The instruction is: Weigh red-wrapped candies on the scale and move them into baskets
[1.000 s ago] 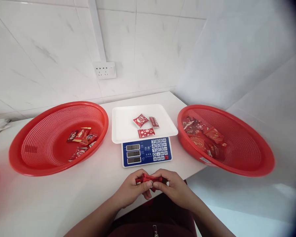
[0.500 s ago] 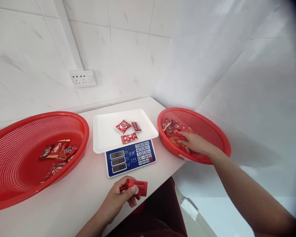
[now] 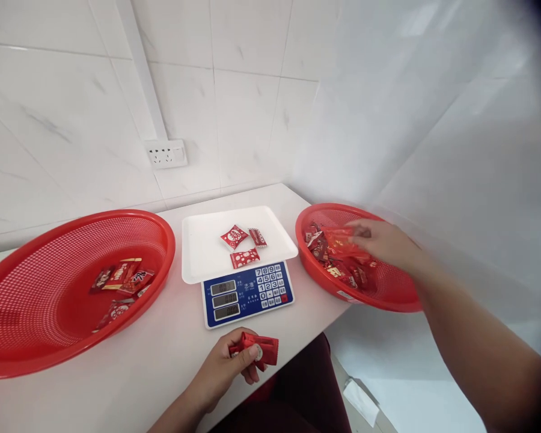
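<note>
My left hand is closed around small red snack packets in front of the scale, above the table's near edge. Over in the right red basket, my right hand pinches a shiny, see-through red packet above a pile of mixed red packets. Between the baskets stands a blue digital scale with a white tray. On that tray lie a squarish red-and-white packet, a small striped packet and a dotted red packet.
A larger red mesh basket at left has several snack packets in it. The white table meets a tiled wall with a socket. Pale sheeting rises on the right. A white object lies on the floor.
My right hand has risen slightly out of the pile, lifting the see-through red packet. My left hand keeps its packets. The whole view has shifted a little.
</note>
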The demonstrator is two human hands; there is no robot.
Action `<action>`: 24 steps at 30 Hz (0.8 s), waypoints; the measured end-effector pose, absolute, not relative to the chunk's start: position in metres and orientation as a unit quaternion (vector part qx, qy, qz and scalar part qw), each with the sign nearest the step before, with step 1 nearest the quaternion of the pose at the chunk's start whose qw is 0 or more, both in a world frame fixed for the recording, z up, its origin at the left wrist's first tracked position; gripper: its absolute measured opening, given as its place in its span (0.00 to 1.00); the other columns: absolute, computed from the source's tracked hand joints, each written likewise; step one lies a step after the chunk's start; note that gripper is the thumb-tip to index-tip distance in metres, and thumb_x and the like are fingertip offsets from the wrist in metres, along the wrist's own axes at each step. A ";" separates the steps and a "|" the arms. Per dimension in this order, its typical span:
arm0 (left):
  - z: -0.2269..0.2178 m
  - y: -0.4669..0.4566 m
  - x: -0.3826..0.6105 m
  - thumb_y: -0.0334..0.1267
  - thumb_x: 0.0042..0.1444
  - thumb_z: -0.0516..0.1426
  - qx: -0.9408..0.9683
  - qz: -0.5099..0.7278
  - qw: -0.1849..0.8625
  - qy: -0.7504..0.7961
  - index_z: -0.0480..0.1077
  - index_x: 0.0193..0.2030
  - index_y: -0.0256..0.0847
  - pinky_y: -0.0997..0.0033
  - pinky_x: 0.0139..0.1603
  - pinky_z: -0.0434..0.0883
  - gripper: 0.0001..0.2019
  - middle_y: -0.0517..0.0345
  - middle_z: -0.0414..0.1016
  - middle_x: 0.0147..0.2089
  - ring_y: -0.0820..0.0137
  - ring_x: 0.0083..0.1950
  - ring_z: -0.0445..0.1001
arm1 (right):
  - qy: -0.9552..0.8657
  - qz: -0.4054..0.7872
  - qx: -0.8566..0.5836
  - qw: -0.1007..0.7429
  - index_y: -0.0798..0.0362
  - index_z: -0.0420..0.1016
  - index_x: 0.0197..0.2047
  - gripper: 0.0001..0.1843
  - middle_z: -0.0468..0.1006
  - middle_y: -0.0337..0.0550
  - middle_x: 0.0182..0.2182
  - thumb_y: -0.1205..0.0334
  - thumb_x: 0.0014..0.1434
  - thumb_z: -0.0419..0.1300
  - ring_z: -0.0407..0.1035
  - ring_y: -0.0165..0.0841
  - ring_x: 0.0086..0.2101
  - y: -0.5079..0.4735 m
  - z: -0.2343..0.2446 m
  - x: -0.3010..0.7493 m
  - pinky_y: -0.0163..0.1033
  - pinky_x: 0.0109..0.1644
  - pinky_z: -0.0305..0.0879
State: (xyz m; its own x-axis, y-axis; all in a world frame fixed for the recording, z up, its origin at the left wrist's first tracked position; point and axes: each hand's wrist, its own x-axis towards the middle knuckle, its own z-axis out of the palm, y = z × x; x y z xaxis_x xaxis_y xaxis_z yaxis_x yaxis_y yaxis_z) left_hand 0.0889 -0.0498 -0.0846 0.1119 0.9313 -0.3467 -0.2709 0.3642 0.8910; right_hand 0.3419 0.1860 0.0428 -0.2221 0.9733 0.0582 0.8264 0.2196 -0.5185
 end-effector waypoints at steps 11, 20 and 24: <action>-0.090 -0.049 0.084 0.50 0.51 0.59 0.332 0.465 0.663 0.484 0.68 0.36 0.34 0.75 0.27 0.66 0.18 0.53 0.75 0.29 0.75 0.24 0.70 | -0.794 0.366 -0.390 0.290 0.50 0.68 0.54 0.22 0.74 0.44 0.40 0.60 0.56 0.56 0.70 0.34 0.36 0.155 0.008 0.240 0.41 0.41 0.68; -0.089 -0.047 0.086 0.50 0.49 0.60 0.340 0.466 0.658 0.484 0.66 0.31 0.35 0.75 0.25 0.65 0.17 0.56 0.74 0.27 0.76 0.23 0.69 | -0.809 0.526 -0.260 0.031 0.52 0.74 0.42 0.12 0.76 0.39 0.31 0.56 0.57 0.58 0.68 0.32 0.32 0.056 -0.040 0.254 0.36 0.38 0.63; -0.088 -0.048 0.086 0.50 0.47 0.61 0.345 0.456 0.657 0.491 0.65 0.30 0.36 0.74 0.26 0.66 0.17 0.57 0.72 0.26 0.76 0.23 0.68 | -0.788 0.537 -0.301 0.027 0.53 0.73 0.31 0.09 0.74 0.36 0.28 0.56 0.57 0.57 0.65 0.30 0.30 0.040 -0.050 0.254 0.32 0.33 0.59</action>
